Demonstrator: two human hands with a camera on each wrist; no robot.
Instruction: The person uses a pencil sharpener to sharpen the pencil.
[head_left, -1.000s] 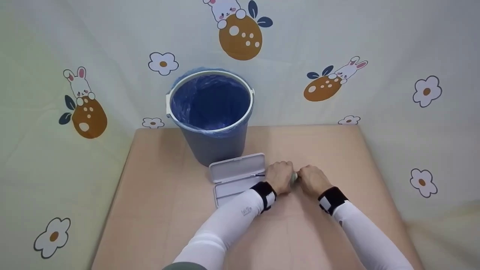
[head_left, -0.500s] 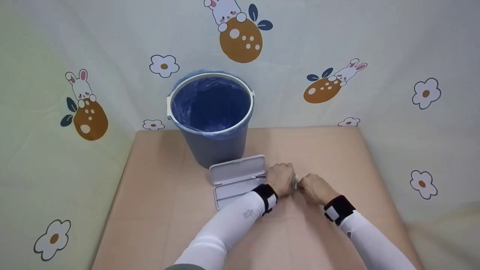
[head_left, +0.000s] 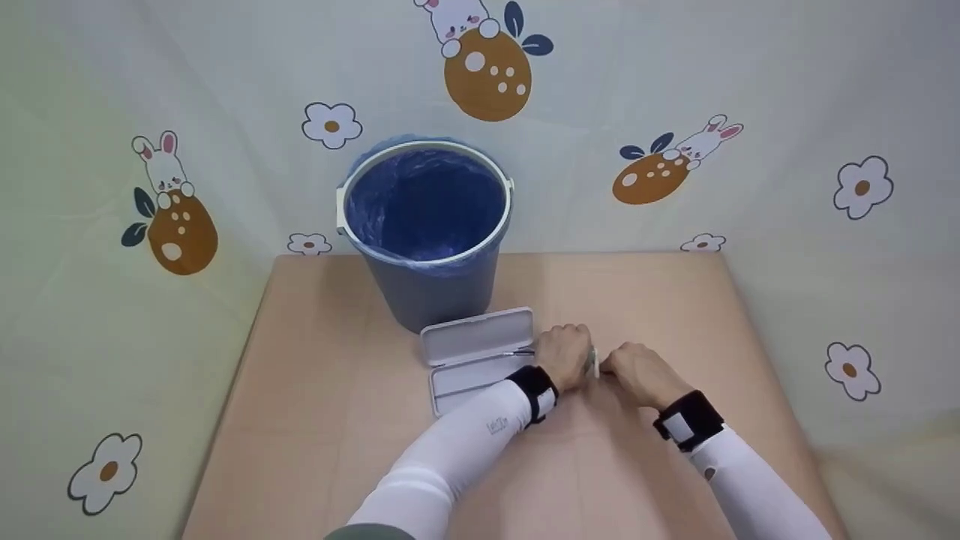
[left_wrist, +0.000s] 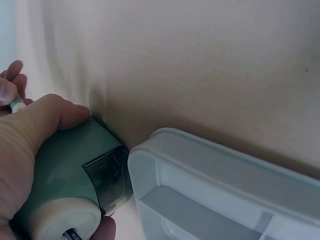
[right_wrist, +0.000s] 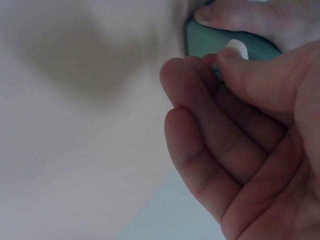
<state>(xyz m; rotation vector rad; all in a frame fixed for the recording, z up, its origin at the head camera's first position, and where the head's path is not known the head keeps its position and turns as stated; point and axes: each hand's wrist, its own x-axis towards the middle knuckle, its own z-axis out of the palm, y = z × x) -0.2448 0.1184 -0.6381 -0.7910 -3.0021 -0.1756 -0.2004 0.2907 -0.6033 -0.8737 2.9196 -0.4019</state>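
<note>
A green crank pencil sharpener with a dark see-through window is gripped in my left hand, just right of an open pencil case. A dark pencil sticks into the sharpener's white round end, and its tail shows over the case in the head view. My right hand is at the opposite end, thumb and fingertips pinching the small crank handle. That handle is mostly covered by the fingers. In the head view the left hand hides most of the sharpener.
The pale grey pencil case lies with its lid up, partly under the left sleeve. Behind it stands a bin lined with a blue bag. Patterned cloth surrounds the tan-covered table.
My right hand has swung down and to the right, then slightly up, with the crank handle. More of the white crank shows between the hands. The left hand has stayed nearly in place.
</note>
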